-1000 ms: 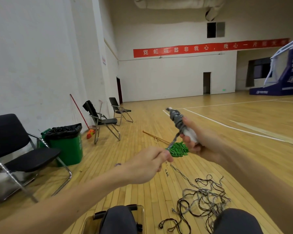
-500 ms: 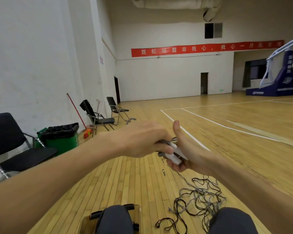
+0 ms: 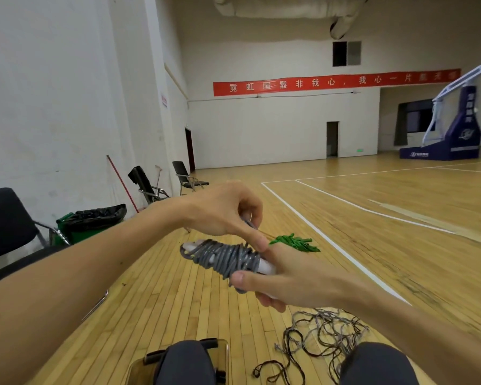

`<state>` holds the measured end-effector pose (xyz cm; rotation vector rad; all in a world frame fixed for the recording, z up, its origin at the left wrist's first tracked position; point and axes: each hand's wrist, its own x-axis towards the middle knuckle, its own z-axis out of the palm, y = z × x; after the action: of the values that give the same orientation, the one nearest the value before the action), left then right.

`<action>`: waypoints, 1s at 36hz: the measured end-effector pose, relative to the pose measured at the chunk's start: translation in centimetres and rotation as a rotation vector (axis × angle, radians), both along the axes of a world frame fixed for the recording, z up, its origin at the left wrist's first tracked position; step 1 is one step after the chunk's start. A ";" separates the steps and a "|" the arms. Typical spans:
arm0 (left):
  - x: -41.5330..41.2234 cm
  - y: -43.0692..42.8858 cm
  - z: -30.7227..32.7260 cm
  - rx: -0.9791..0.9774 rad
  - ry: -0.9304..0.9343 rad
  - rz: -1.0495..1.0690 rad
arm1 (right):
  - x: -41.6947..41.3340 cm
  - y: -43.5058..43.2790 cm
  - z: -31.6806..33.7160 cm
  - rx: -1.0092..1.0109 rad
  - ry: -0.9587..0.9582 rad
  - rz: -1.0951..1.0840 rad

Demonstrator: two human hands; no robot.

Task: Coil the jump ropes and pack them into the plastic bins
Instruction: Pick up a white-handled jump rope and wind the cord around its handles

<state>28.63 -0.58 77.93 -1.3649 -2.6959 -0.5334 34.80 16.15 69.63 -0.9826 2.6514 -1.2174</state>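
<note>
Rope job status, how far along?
Done: grey rope mostly wound round its handles. In hand: right hand grips it, left hand pinches its end. Left: floor tangle uncoiled; this rope not yet in the bin.

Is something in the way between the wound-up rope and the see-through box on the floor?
Perhaps the knee: it covers much of the box from this view. Otherwise nothing lies between it and the rope in the right hand.

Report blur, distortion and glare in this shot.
Head view: wide-angle lens bows the white wall; even indoor light, soft sheen on the wooden floor, no harsh glare; left hand and grey jump rope slightly soft; red banner blurs rightward.
</note>
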 end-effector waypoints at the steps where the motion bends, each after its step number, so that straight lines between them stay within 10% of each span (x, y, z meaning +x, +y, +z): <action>1: -0.1 -0.1 0.0 0.021 -0.050 0.002 | 0.1 0.0 0.1 -0.009 0.002 0.017; 17: -2.3 -3.6 -3.6 0.591 -0.837 0.016 | -0.6 2.0 1.8 -0.278 -0.068 0.165; 36: -2.5 -0.9 -8.8 0.866 -0.893 0.292 | -8.4 1.4 -2.4 -0.200 0.052 -0.159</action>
<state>26.10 -1.44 69.09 -0.5164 -2.4432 -2.3197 26.42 17.50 67.20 -0.8508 2.7344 -1.5360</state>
